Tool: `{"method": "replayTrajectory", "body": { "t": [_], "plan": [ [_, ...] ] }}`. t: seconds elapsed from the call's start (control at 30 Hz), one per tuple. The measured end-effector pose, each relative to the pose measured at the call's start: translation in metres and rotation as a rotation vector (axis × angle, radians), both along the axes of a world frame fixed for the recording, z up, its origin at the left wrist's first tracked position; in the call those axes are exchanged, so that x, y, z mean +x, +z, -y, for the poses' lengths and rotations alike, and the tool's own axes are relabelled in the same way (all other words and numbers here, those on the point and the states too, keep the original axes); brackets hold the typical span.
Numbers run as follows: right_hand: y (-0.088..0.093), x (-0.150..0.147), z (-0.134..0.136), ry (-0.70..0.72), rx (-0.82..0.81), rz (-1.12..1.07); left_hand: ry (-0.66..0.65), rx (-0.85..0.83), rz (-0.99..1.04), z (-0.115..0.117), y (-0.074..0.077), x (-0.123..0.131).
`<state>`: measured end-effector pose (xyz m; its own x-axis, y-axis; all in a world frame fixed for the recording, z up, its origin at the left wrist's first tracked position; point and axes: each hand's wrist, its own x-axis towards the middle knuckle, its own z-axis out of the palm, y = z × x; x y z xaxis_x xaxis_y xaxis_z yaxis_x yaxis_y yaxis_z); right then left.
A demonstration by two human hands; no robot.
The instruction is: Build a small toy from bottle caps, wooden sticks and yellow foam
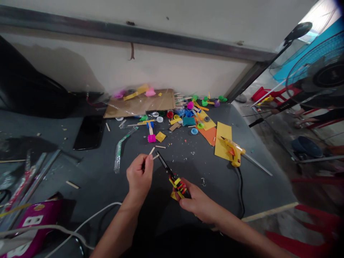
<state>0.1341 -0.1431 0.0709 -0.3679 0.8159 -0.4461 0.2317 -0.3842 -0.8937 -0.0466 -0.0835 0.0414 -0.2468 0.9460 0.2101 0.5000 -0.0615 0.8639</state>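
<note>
My left hand is closed, pinching short pale wooden sticks between thumb and fingers. My right hand grips long-nose pliers with black jaws and yellow, red and black handles. The pliers' tips are right beside the end of one stick; whether they touch it I cannot tell. A loose stick piece lies just beyond the tips. Past my hands sits a small assembly of sticks with a magenta cap and a blue cap. Next to it is a yellow paper square.
A yellow glue gun rests on yellow paper at the right, its black cord trailing off the table. Coloured bottle caps and cardboard lie along the wall. A phone and a purple pack are leftward; a fan stands right.
</note>
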Motion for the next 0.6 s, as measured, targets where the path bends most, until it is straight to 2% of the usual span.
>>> {"method": "replayTrajectory", "body": {
  "t": [0.17,0.4,0.6],
  "plan": [
    [0.001,0.001,0.000,-0.005,-0.060,-0.019,-0.045,0.125,-0.156,-0.002,0.004,-0.003],
    [-0.008,0.003,0.003,-0.028,-0.120,-0.038,-0.115,0.135,-0.192,-0.006,0.004,-0.007],
    [-0.008,0.003,0.004,0.003,0.054,0.032,-0.125,0.019,-0.079,-0.005,0.003,-0.004]
  ]
}}
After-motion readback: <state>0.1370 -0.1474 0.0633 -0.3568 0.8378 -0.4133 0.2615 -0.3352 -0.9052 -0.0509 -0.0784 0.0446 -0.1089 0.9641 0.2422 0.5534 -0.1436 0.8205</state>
